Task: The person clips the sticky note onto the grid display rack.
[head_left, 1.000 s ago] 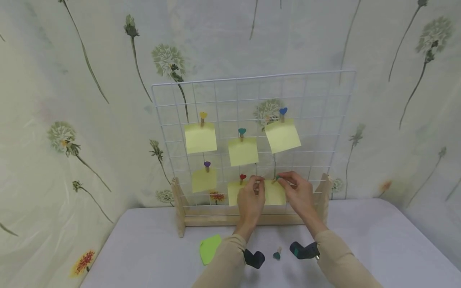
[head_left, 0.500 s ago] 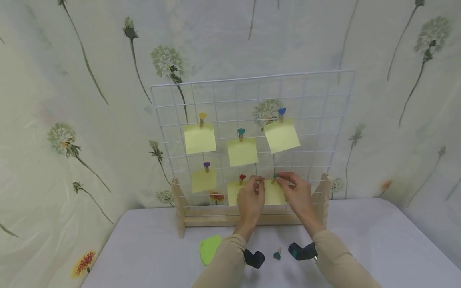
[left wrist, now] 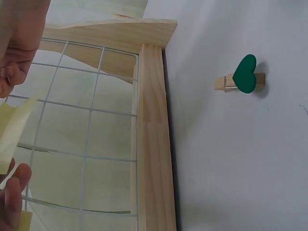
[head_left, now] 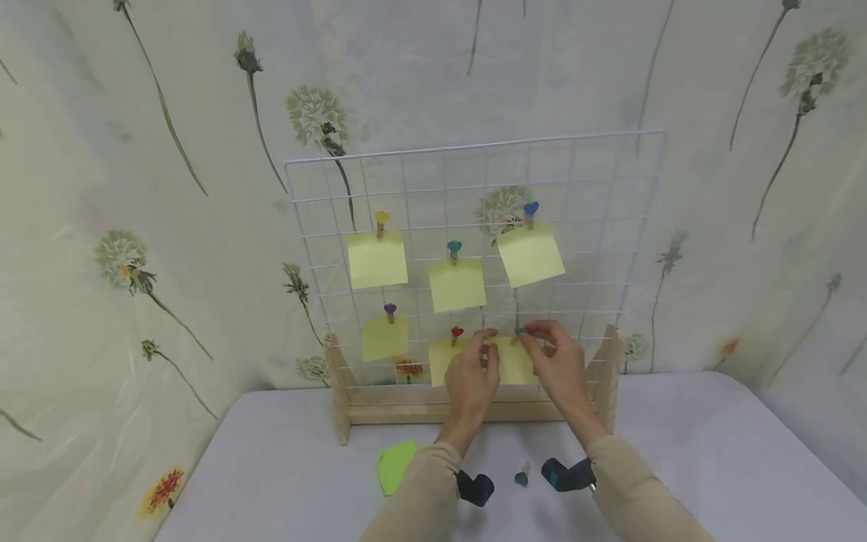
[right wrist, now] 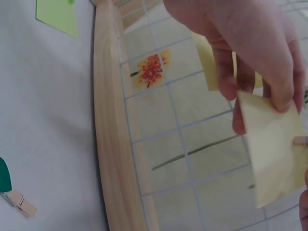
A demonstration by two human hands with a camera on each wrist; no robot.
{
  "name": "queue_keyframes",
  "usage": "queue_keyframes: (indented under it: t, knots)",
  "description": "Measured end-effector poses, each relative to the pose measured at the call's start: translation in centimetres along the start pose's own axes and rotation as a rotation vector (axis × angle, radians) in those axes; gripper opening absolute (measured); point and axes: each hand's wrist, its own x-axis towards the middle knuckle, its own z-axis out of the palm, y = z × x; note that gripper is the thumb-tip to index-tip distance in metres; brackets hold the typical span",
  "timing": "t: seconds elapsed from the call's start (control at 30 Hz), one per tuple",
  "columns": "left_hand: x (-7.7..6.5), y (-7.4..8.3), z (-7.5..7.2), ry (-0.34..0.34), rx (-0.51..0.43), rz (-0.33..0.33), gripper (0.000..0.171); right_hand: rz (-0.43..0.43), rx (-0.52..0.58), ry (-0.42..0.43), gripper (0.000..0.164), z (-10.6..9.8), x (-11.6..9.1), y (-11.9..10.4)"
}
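Note:
Low on the white wire grid (head_left: 596, 248), my left hand (head_left: 472, 376) pinches the left edge of a yellow sticky note (head_left: 518, 365), thumb in front and fingers behind. My right hand (head_left: 558, 361) pinches a small wooden clothespin with a teal heart (head_left: 519, 330) at the note's top edge. In the right wrist view, the clothespin's wooden tip (right wrist: 301, 140) overlaps the note; its heart lies outside that view. Just left, another yellow note (head_left: 439, 365) hangs from a red-heart clothespin (head_left: 457, 332), partly hidden by my left hand.
Several more yellow notes (head_left: 457, 286) hang above and left on heart clothespins. The grid stands in a wooden base (head_left: 400, 414). On the white table (head_left: 284, 467) lie a green-heart clothespin (left wrist: 245, 74) and bright green paper (head_left: 395, 467). Black wrist devices (head_left: 569, 476) sit below both forearms.
My right hand and the teal-heart clothespin have shifted slightly left along the note's top edge. The left hand stays nearly still at the note.

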Motion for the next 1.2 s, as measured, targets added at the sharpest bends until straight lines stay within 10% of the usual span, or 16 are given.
queue_keyframes:
  t: [0.83, 1.2]
  knots:
    - [-2.4, -1.4, -1.3, -0.092, -0.107, 0.003, 0.036, 0.0, -0.087, 0.029, 0.011, -0.6, -2.8, 0.6]
    - [-2.2, -2.0, -2.2, -0.107, -0.11, -0.065, 0.007, 0.082, -0.1, -0.097, 0.017, -0.7, -4.3, 1.0]
